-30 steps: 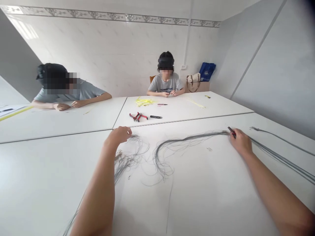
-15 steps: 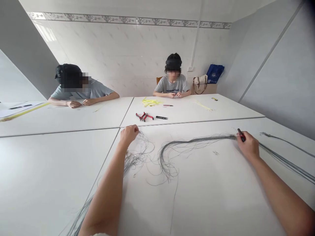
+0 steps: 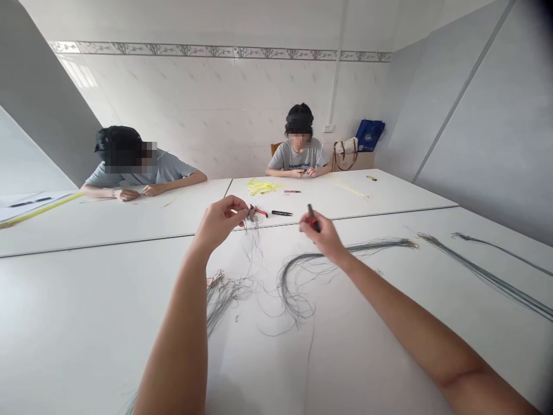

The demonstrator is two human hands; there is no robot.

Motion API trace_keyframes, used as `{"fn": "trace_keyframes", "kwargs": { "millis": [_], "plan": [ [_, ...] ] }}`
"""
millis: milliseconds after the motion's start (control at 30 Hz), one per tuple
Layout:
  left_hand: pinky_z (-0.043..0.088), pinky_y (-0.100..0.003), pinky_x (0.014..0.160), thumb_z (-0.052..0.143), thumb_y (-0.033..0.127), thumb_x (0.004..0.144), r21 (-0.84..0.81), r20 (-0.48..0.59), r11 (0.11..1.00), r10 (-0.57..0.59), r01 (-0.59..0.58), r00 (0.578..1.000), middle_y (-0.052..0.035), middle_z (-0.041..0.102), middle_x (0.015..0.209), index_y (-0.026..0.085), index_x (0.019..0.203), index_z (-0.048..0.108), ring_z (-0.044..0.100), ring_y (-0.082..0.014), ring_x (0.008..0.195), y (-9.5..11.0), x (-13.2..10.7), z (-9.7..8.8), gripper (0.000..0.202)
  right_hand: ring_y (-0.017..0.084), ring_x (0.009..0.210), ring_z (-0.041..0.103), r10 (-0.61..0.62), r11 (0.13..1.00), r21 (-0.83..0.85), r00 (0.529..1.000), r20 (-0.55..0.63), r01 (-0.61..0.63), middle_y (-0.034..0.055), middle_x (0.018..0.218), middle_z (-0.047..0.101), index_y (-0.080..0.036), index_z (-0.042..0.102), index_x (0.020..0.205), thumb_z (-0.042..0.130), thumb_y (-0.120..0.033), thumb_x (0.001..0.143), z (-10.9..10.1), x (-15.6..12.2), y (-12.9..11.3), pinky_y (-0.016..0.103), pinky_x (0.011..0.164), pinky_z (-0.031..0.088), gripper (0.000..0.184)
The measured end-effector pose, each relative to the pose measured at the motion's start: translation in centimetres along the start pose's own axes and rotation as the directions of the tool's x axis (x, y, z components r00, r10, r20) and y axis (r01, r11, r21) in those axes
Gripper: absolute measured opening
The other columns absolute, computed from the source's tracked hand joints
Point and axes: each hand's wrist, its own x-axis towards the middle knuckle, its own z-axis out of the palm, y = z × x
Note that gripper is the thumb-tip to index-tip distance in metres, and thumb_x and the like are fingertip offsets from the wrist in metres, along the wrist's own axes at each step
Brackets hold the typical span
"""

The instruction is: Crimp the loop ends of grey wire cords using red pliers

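My left hand is raised over the table, thumb and fingers pinched on a small tangle of thin grey strands that hangs down. My right hand is closed around a short black tool with a red part; its working end cannot be made out. Below my right forearm a long bundle of grey strands curves across the white table, its loose ends fanned out. Under my left hand lies a second pile of grey strands, partly hidden by my forearm.
Further right lie more grey strand bundles. Beyond my hands are red-handled pliers, black thread snips and a yellow strand pile. Two people sit across the table, their hands on its far side.
My right hand has moved left with the tool, away from the bundle's right end towards my left hand. My left hand has risen slightly, lifting the small tangle off the table.
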Motion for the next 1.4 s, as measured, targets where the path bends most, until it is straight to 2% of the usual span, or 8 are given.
{"fn": "trace_keyframes", "kwargs": {
  "millis": [167, 400, 633, 900, 1067, 1167, 1267, 1400],
  "plan": [
    [0.051, -0.029, 0.069, 0.070, 0.034, 0.081, -0.105, 0.004, 0.993, 0.052, -0.052, 0.999, -0.0013, 0.066, 0.084, 0.020, 0.087, 0.066, 0.061, -0.0136, 0.069, 1.3, -0.5, -0.3, 0.015, 0.009, 0.058, 0.040, 0.082, 0.983, 0.150, 0.987, 0.142, -0.103, -0.0034, 0.068, 0.051, -0.020, 0.061, 0.083, 0.067, -0.041, 0.081, 5.7, -0.3, -1.4, 0.024, 0.053, 0.033, 0.023],
    [0.052, -0.029, 0.070, 0.070, 0.031, 0.082, -0.129, 0.023, 0.987, 0.098, -0.095, 0.995, -0.0006, 0.066, 0.082, 0.019, 0.087, 0.065, 0.062, -0.0128, 0.068, 2.3, -1.0, -0.4, 0.014, 0.009, 0.058, 0.041, 0.126, 0.944, 0.289, 0.984, 0.127, -0.158, -0.0036, 0.073, 0.053, -0.020, 0.068, 0.100, 0.070, -0.043, 0.079, 8.7, -0.8, -1.9, 0.025, 0.054, 0.035, 0.031],
    [0.051, -0.029, 0.068, 0.068, 0.034, 0.083, -0.048, 0.048, 0.996, 0.079, -0.077, 0.996, -0.0015, 0.069, 0.085, 0.019, 0.087, 0.065, 0.064, -0.0141, 0.070, 2.6, -1.2, -0.3, 0.015, 0.009, 0.058, 0.042, 0.098, 0.924, 0.358, 0.988, 0.121, -0.136, -0.0043, 0.070, 0.052, -0.020, 0.062, 0.091, 0.070, -0.039, 0.081, 9.0, -0.9, -2.4, 0.025, 0.053, 0.033, 0.023],
    [0.048, -0.029, 0.063, 0.066, 0.035, 0.084, 0.055, 0.045, 0.996, 0.062, -0.065, 0.997, -0.0012, 0.069, 0.079, 0.020, 0.085, 0.065, 0.066, -0.0165, 0.069, 2.5, -1.2, -0.3, 0.015, 0.010, 0.057, 0.040, 0.111, 0.907, 0.389, 0.982, 0.156, -0.164, -0.0055, 0.064, 0.046, -0.021, 0.059, 0.085, 0.067, -0.033, 0.082, 8.0, -1.0, -2.6, 0.025, 0.051, 0.031, 0.015],
    [0.045, -0.028, 0.059, 0.066, 0.035, 0.085, 0.131, 0.045, 0.990, 0.047, -0.052, 0.998, -0.0007, 0.070, 0.078, 0.022, 0.084, 0.066, 0.067, -0.0173, 0.069, 2.4, -1.1, -0.3, 0.013, 0.009, 0.060, 0.043, 0.108, 0.883, 0.445, 0.987, 0.122, -0.151, 0.0007, 0.084, 0.066, -0.021, 0.057, 0.084, 0.067, -0.030, 0.080, 7.4, -0.8, -2.9, 0.025, 0.053, 0.036, 0.014],
    [0.045, -0.028, 0.060, 0.066, 0.033, 0.085, 0.136, 0.061, 0.989, 0.053, -0.061, 0.997, 0.0002, 0.069, 0.077, 0.022, 0.083, 0.065, 0.068, -0.0164, 0.067, 2.6, -1.2, -0.2, 0.012, 0.010, 0.062, 0.045, 0.126, 0.886, 0.439, 0.988, 0.089, -0.153, 0.0013, 0.090, 0.068, -0.022, 0.055, 0.086, 0.069, -0.030, 0.078, 7.2, -0.7, -2.8, 0.025, 0.053, 0.037, 0.018],
    [0.046, -0.027, 0.060, 0.066, 0.033, 0.085, 0.131, 0.066, 0.989, 0.063, -0.071, 0.996, 0.0008, 0.069, 0.078, 0.021, 0.083, 0.065, 0.068, -0.0156, 0.067, 2.9, -1.3, -0.2, 0.012, 0.009, 0.059, 0.040, 0.142, 0.928, 0.342, 0.989, 0.040, -0.147, -0.0028, 0.078, 0.060, -0.022, 0.057, 0.086, 0.069, -0.028, 0.076, 7.3, -0.7, -2.6, 0.024, 0.052, 0.035, 0.017],
    [0.047, -0.027, 0.061, 0.065, 0.032, 0.085, 0.120, 0.060, 0.989, 0.074, -0.081, 0.995, 0.0000, 0.070, 0.079, 0.021, 0.084, 0.065, 0.068, -0.0152, 0.066, 3.0, -1.3, -0.2, 0.011, 0.010, 0.056, 0.037, 0.123, 0.964, 0.227, 0.990, 0.071, -0.136, -0.0062, 0.063, 0.044, -0.021, 0.062, 0.086, 0.066, -0.031, 0.078, 7.5, -0.9, -2.5, 0.024, 0.052, 0.032, 0.013]
  ]
}}
